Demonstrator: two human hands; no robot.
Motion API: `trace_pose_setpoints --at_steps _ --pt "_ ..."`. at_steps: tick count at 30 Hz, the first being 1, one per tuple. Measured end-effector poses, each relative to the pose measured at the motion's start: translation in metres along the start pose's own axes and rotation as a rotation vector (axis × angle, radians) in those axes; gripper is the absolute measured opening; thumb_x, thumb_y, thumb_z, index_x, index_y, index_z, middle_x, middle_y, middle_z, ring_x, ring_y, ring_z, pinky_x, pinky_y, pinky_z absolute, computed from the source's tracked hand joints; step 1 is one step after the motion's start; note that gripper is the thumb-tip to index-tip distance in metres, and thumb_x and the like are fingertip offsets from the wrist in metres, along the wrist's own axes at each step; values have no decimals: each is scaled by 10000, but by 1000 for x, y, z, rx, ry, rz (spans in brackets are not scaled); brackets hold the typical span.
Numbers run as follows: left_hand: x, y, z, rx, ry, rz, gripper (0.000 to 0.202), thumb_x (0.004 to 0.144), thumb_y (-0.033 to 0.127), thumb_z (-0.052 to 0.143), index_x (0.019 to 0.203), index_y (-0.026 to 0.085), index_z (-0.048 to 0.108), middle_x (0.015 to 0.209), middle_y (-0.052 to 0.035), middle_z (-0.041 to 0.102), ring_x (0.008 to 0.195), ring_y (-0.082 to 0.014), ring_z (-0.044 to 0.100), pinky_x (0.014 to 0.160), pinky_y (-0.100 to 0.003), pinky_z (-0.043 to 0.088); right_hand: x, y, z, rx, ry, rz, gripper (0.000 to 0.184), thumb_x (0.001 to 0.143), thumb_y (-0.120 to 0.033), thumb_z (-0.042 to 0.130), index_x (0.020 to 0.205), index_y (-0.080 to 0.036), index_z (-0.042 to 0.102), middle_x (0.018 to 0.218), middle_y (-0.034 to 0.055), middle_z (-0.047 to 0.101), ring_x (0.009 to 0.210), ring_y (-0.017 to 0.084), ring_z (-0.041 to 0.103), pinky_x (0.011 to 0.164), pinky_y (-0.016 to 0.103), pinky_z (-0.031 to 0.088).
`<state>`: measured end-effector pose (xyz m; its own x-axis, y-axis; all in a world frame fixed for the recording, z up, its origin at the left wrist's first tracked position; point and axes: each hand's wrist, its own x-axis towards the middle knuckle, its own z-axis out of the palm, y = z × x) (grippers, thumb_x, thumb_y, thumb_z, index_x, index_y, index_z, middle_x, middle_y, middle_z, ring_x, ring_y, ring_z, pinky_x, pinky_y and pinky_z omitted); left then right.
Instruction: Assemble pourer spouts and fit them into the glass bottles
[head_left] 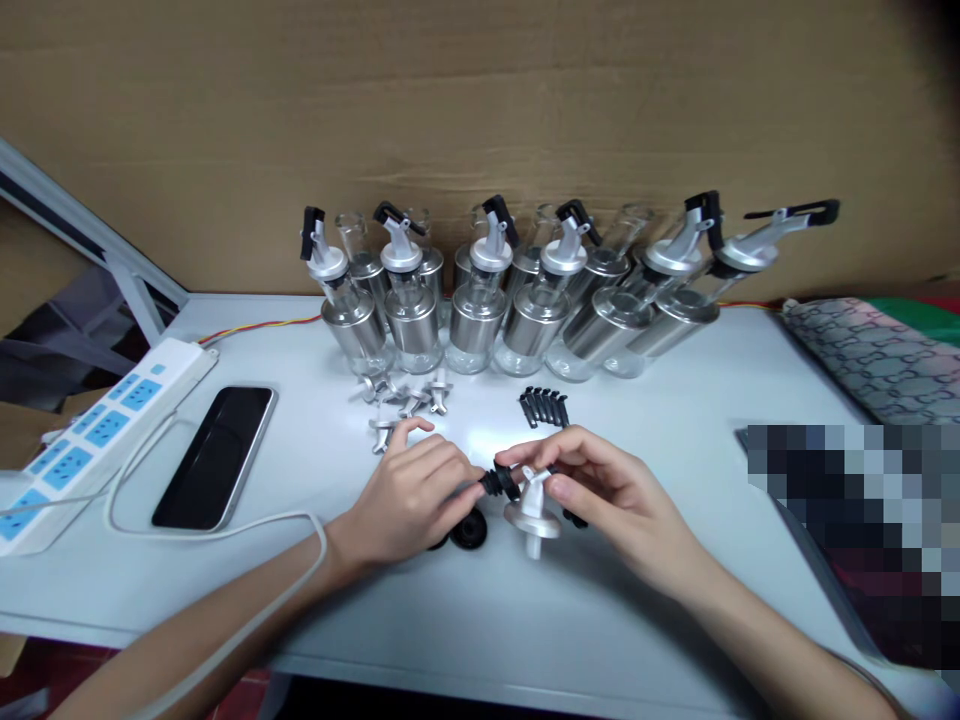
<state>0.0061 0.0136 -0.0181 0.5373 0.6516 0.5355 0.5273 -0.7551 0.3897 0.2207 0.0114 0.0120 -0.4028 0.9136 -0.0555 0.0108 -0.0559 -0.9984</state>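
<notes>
My left hand (411, 492) is closed in a pinch on a small black ribbed stopper (498, 484) at the table's middle. My right hand (600, 490) is closed on a silver pourer spout (533, 512), and the stopper touches its side. Another black ring (468, 530) lies on the table just below my left hand. Several loose silver spouts (409, 400) lie behind my left hand. A row of small black levers (543, 405) lies behind my right hand.
Several glass-and-steel dispenser bottles (480, 305) stand in a row at the back against a cardboard wall. A phone (215, 455) and a white power strip (90, 440) with its cable lie at left. A patterned pouch (877, 355) lies at right.
</notes>
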Motion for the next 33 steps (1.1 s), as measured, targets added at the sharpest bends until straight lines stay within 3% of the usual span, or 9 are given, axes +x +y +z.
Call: trace_pose_setpoints --at_steps 11,16,19,27,33 --pt "1 0 -1 22 -23 4 137 891 142 502 769 182 549 684 35 624 603 -99 556 905 -370 346 -2 2 1 -9 12 0 172 853 -396 635 862 -226 612 1032 70 725 941 208 671 804 330 523" --pt "1 0 -1 27 7 4 133 868 117 514 753 183 528 671 45 613 580 -88 541 912 -373 355 2 5 -3 -42 276 -66 150 822 -384 680 846 -240 646 857 23 696 758 157 646 681 263 513" --pt "1 1 -1 15 40 5 131 853 104 520 751 185 509 665 49 613 568 -84 542 909 -377 369 5 6 -5 7 353 -61 152 802 -381 705 846 -247 648 708 -14 658 629 132 625 617 247 505" --pt "0 2 -1 -3 109 11 123 823 94 543 754 182 491 646 54 615 541 -81 534 886 -369 392 5 3 0 -45 291 32 257 721 -435 755 774 -212 638 668 11 670 644 162 663 619 268 543" --pt "2 3 -3 4 113 -16 121 830 107 535 751 183 486 637 55 617 538 -83 538 897 -383 380 5 4 1 -16 271 3 242 715 -402 763 735 -207 621 699 15 690 628 143 671 604 243 560"
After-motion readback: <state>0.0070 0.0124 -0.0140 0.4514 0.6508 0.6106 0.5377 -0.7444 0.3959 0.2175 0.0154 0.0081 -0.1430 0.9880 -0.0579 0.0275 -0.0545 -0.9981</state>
